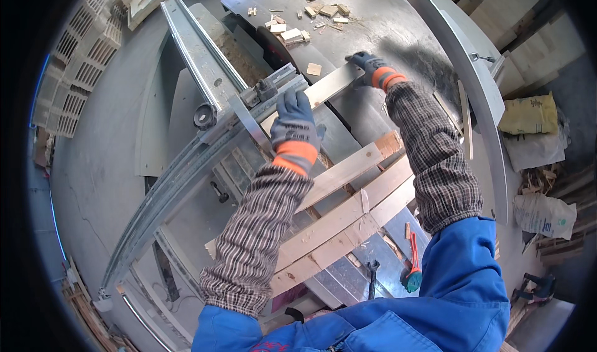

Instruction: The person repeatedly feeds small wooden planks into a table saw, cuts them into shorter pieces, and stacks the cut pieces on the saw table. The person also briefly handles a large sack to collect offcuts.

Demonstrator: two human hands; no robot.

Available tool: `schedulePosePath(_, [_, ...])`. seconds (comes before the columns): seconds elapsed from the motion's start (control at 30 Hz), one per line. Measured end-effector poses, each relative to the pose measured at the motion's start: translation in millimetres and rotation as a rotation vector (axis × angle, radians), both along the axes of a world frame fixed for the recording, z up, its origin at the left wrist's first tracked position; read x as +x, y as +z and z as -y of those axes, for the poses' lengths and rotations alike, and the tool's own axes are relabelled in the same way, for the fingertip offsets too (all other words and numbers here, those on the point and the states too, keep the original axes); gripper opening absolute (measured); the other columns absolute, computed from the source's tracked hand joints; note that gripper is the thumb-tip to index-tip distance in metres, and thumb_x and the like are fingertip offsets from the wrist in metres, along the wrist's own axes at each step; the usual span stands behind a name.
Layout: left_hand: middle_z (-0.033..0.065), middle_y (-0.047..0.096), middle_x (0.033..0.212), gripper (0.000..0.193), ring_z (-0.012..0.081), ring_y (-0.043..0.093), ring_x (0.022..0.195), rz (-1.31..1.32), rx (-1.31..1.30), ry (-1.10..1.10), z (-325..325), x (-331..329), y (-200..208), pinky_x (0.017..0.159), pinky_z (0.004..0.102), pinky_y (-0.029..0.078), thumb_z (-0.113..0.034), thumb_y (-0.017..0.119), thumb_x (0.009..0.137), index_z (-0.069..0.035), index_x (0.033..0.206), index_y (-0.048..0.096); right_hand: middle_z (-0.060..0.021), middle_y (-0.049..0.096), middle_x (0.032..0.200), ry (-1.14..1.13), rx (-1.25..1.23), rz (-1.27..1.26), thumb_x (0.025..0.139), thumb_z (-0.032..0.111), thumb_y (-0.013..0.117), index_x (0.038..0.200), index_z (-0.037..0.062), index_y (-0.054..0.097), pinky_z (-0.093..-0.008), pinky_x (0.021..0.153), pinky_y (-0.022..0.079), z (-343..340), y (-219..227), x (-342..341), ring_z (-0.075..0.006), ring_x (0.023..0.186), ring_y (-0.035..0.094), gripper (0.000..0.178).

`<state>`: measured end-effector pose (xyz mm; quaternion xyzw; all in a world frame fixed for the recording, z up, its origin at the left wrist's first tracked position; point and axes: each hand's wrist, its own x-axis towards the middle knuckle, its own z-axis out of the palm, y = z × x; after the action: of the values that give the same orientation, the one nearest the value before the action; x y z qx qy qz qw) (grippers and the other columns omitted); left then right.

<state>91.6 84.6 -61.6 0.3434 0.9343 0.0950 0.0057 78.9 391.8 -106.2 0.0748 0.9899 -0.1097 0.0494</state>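
Observation:
A pale wooden board (329,91) lies slanting across the metal saw table (357,112). My left hand (295,115), in a grey glove with an orange cuff, grips its near part beside the metal fence (247,120). The fingers reach over the top and the thumb shows at the side. At the far end my right hand (372,69), gloved the same way, has its fingers closed round the tip of the board. A dark round saw blade (273,46) shows in part, beyond the fence.
Small wood offcuts (326,10) lie scattered on the far tabletop. Several longer boards (336,227) rest close to my body. Nearby are a wrench (372,277) and a red-handled tool (413,259). A grey rail (205,53) extends left; sacks (528,114) stand at right.

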Motion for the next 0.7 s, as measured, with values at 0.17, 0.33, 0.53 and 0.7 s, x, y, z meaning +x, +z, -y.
schedulePosePath(0.17, [0.0131,0.027,0.155,0.083,0.0321,0.024,0.143,-0.150,-0.308,0.119,-31.5,-40.4,-30.4,0.091,0.0365,0.050,-0.041,0.070,0.081,-0.008,0.148,0.031,-0.0080,0.054,0.132,-0.034,0.067,0.116,0.064,0.038,0.086,0.133,0.0227,0.056,-0.0436,0.101,0.046,18.1,4.5,-14.2,-0.0343,0.120,0.054,0.076])
schedulePosePath(0.33, [0.0121,0.043,0.135,0.049,0.0306,0.036,0.130,-0.412,-0.276,0.151,-34.3,-63.1,-78.6,0.089,0.0364,0.049,-0.023,0.055,0.090,-0.009,0.136,0.044,-0.0054,0.054,0.133,-0.022,0.119,0.087,0.065,0.039,0.085,0.134,0.0247,0.055,-0.0438,0.102,0.044,34.8,18.0,-11.7,-0.0302,0.125,0.050,0.077])
schedulePosePath(0.53, [0.0097,0.045,0.122,0.049,0.0287,0.040,0.118,-0.389,-0.202,0.126,-35.6,-57.8,-67.2,0.098,0.0339,0.041,-0.022,0.062,0.084,-0.009,0.129,0.047,-0.0017,0.053,0.136,0.148,0.340,0.024,0.065,0.040,0.084,0.138,0.0258,0.050,-0.0428,0.107,0.035,41.1,23.0,-14.8,-0.0266,0.130,0.046,0.082])
schedulePosePath(0.7, [0.0096,0.043,0.124,0.058,0.0287,0.038,0.121,-0.345,-0.219,0.126,-33.5,-55.8,-57.4,0.095,0.0335,0.047,-0.023,0.064,0.083,-0.009,0.135,0.043,-0.0010,0.054,0.135,0.168,0.276,0.133,0.067,0.033,0.083,0.136,0.0248,0.052,-0.0405,0.105,0.040,46.2,22.3,-24.3,-0.0253,0.127,0.049,0.076])
